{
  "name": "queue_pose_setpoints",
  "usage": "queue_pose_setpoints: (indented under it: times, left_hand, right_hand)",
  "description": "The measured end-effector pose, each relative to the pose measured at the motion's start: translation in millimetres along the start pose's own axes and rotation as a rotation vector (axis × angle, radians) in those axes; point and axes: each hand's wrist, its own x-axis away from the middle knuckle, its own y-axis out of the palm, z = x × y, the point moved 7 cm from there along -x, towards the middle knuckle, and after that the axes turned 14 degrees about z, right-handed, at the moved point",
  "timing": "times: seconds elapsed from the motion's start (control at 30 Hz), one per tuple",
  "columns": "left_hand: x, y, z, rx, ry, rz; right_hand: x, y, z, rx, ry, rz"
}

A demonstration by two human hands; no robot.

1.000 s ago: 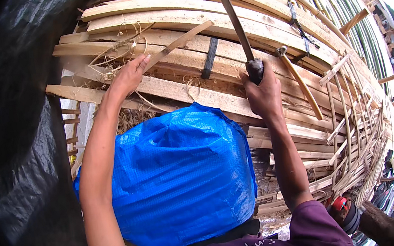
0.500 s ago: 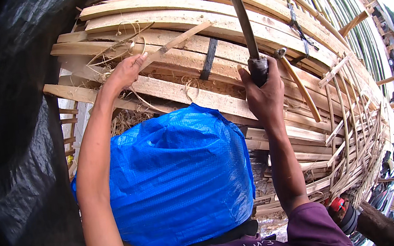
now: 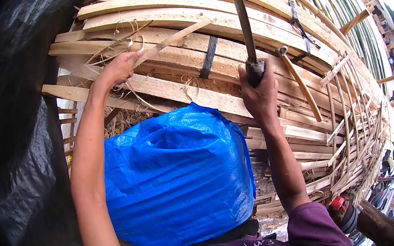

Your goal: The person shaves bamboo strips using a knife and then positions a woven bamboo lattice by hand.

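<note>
Filling most of your view is a big stack of split bamboo slats [image 3: 254, 24], pale and rough, which lie in curved rows from the upper left to the right side. On the left a black plastic sheet [image 3: 21, 157] hangs beside the stack. Below the slats, between your two arms, a bright blue woven bag [image 3: 179, 183] covers something round and hides the lower part of the stack. Your right hand [image 3: 259, 94] is raised in front of the slats, and its fingers are clenched around the handle of a long dark blade [image 3: 241, 20], which points upward past the top edge of the view. Your left hand [image 3: 120, 68] is stretched out to the upper left part of the stack; its fingers are grasping a thin bamboo strip [image 3: 173, 39] that lies slanted over the slats. Just beside the blade handle, a narrow curved yellowish stick [image 3: 302, 86] rests on the slats. Loose dry fibres [image 3: 123, 34] curl near your left hand.
</note>
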Motion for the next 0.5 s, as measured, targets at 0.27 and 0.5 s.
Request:
queue_pose_setpoints:
  times: [0.27, 0.5]
  left_hand:
    - [4, -1, 8, -0.030, 0.039, 0.011]
    - [14, -10, 38, -0.220, 0.473, 0.200]
  right_hand:
    - [12, 27, 47, 0.191, -0.002, -0.120]
    - [8, 23, 50, 0.148, 0.072, -0.140]
